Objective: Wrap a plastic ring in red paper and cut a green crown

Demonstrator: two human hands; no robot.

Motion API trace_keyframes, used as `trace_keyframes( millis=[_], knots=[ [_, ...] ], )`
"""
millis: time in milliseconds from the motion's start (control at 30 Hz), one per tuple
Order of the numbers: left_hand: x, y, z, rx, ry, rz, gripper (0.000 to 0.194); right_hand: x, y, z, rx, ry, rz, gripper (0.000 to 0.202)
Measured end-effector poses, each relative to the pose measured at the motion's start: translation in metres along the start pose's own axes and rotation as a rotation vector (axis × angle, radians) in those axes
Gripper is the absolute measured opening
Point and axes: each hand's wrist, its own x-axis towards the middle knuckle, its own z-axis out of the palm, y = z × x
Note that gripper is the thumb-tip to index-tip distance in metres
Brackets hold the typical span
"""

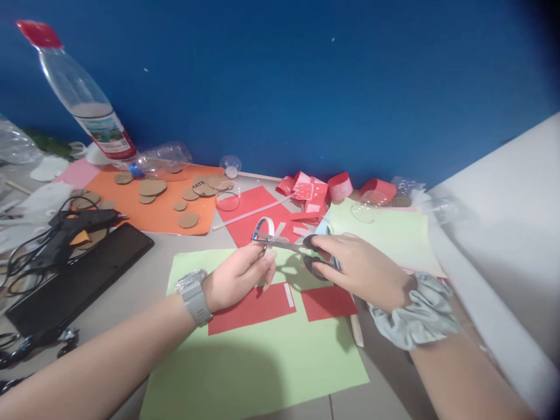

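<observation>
My left hand [238, 274] is closed on a small roll of white tape [270, 224], with a strip hanging between the fingers. A pair of scissors [286, 245] with dark handles is gripped in my right hand [363, 265]. Its blades point left and lie across the tape, close to my left fingertips; whether they are parted is too small to tell. Below both hands lies a light green sheet [245, 373]. On it rest two red paper rectangles, a longer left one [249, 311] bearing a white strip [289, 295] at its right end, and a shorter right one [330, 303].
Cardboard discs [188, 220] lie on an orange sheet [131, 204] at left. A tall bottle [100, 116] stands by the blue wall [280, 81]. A glue gun [87, 219] and a black case [83, 280] lie left. Red paper scraps [310, 192] are at the back.
</observation>
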Motion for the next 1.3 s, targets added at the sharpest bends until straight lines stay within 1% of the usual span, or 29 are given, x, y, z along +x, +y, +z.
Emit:
trace_keyframes(
  millis=[300,433,600,1067,1300],
  knots=[
    [0.0013,-0.0004,-0.0005,-0.012,-0.010,-0.005,0.048,-0.0001,-0.0043,-0.0029,-0.002,-0.046,0.021,0.007],
    [0.0007,-0.0010,-0.0010,-0.025,-0.024,-0.002,0.048,0.0007,-0.0062,-0.0044,0.004,-0.061,0.033,0.009],
    [0.0009,-0.0012,-0.0019,-0.002,-0.010,0.009,0.047,0.0004,-0.0075,-0.0059,0.000,-0.062,0.035,0.013],
    [-0.0006,-0.0033,-0.0008,-0.048,-0.035,-0.021,0.044,-0.0006,-0.0046,-0.0045,-0.026,-0.052,0.026,0.006],
    [-0.0011,-0.0062,0.0017,-0.087,-0.030,-0.037,0.040,-0.0004,-0.0051,-0.0062,-0.017,-0.047,0.037,0.009]
  ],
)
